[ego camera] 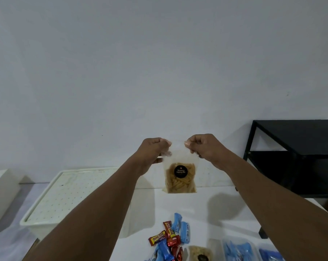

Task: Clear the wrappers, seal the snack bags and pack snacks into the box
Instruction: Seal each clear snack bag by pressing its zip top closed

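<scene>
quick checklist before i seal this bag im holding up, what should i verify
1. Left hand pinching the snack bag's top corner: ok.
2. Right hand pinching the other top corner: ok.
3. Bag hanging upright, snacks low: ok.
4. Top strip shut: cannot tell.
5. White box open for packing: not ok, lid looks on.
6. Candies packed: not ok, loose on the table.

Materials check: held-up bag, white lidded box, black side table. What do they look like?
The snack bag looks like thin clear plastic film, glossy: the snacks show through. The white box is likely moulded plastic, off-white and matte, with a dotted lid. The black table is probably painted metal, matte, judging by its thin square legs; wood is not excluded.
</scene>
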`<state>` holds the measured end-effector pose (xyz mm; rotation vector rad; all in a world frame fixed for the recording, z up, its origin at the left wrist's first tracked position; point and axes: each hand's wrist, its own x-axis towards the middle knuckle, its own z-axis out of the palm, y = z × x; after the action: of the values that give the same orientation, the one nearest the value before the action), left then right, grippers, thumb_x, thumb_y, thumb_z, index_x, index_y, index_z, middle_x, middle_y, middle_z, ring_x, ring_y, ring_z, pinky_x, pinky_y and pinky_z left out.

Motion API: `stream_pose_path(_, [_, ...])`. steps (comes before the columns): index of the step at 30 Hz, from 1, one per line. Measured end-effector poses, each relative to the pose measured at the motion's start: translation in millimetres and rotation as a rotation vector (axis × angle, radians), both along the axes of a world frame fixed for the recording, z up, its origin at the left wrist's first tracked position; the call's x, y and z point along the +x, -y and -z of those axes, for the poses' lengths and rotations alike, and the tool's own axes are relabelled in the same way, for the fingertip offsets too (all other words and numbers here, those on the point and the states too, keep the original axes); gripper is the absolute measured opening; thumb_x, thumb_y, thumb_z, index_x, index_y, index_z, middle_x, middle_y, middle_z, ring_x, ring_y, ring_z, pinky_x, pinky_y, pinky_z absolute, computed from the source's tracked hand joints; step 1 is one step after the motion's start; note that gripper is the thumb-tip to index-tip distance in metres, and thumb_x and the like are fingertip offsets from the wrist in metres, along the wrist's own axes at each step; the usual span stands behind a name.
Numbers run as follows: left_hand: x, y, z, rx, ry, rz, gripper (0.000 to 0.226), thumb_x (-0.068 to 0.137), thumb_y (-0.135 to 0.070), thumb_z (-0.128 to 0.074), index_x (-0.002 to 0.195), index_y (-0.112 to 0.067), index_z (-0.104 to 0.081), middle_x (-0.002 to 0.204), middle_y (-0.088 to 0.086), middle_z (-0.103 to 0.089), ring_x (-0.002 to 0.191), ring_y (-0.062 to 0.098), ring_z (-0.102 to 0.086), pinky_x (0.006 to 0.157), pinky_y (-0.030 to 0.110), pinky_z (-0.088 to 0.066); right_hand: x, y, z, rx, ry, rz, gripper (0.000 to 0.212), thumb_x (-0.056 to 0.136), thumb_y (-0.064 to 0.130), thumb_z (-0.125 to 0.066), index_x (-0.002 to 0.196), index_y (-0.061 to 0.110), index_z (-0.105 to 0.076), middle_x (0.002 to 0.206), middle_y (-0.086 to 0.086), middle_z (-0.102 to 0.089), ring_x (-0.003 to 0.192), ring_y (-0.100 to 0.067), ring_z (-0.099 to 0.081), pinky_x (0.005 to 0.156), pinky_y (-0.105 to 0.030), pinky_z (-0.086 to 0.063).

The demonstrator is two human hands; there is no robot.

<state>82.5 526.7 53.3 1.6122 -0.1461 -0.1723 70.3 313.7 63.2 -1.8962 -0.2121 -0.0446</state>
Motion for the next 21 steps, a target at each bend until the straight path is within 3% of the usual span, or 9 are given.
stream_pose_path(4, [-2.1,-4.9,1.2,0.060,0.032,0.024,0.035,0.084,-0.036,-0.076,0.105,-0.009,-0.073,0.087,0.001,-0.072,0.089,0.014,-0.072,0.083,0.033,-0.050,-2.3,-5.0,-2.7,-0.060,0.042,0.031,0.021,0.091,0.027,-0.068,0.092,0.006,-0.072,0.068,0.002,-0.062,0.058,-0.002,-0.051,0.060,-0.018,-0.039])
stream_pose_path(10, [-5.1,-12.0,-1.1,0.040,0.079,0.024,0.013,0.086,-0.027,-0.076,0.090,-0.015,-0.073,0.092,0.005,-0.073,0.091,0.016,-0.068,0.082,0.032,-0.045,-11.3,-13.2,-5.7,-0.019,-0.036,-0.035,0.027,0.085,0.035,-0.075,0.085,0.008,-0.074,0.069,0.004,-0.060,0.061,-0.004,-0.048,0.057,-0.012,-0.038])
stream_pose_path(14, [-9.4,-16.2,-1.9,0.006,0.098,0.006,0.026,0.080,-0.029,-0.081,0.094,-0.007,-0.076,0.101,0.015,-0.076,0.097,0.024,-0.072,0.087,0.037,-0.050,-11.8,-20.6,-8.0,-0.014,0.009,-0.028,0.023,0.084,0.028,-0.076,0.077,0.007,-0.070,0.068,0.005,-0.057,0.061,-0.002,-0.049,0.061,-0.014,-0.037])
stream_pose_path(17, [-13.3,-19.3,0.7,-0.088,0.067,-0.041,0.025,0.082,-0.027,-0.080,0.090,-0.004,-0.073,0.094,0.015,-0.075,0.096,0.028,-0.074,0.087,0.037,-0.053,-9.9,-22.9,-12.7,-0.002,0.043,-0.018,0.020,0.084,0.024,-0.076,0.071,0.013,-0.067,0.067,0.007,-0.058,0.060,0.000,-0.051,0.060,-0.014,-0.039])
stream_pose_path(19, [-14.5,-23.0,2.4,-0.104,0.056,-0.065,0.021,0.083,-0.029,-0.079,0.087,-0.010,-0.070,0.089,0.019,-0.072,0.100,0.032,-0.073,0.087,0.036,-0.052,-9.3,-20.8,-13.7,-0.002,0.037,-0.012,0.019,0.084,0.025,-0.076,0.072,0.012,-0.069,0.067,0.002,-0.057,0.059,-0.003,-0.050,0.061,-0.015,-0.038])
stream_pose_path(21, [-15.5,-25.4,1.2,-0.087,0.080,-0.061,0.022,0.085,-0.028,-0.077,0.091,-0.008,-0.069,0.097,0.024,-0.073,0.103,0.032,-0.072,0.092,0.040,-0.052,-10.8,-20.2,-13.6,-0.018,0.018,-0.033,0.021,0.084,0.027,-0.075,0.078,0.008,-0.071,0.066,0.000,-0.058,0.058,-0.004,-0.050,0.060,-0.014,-0.038])
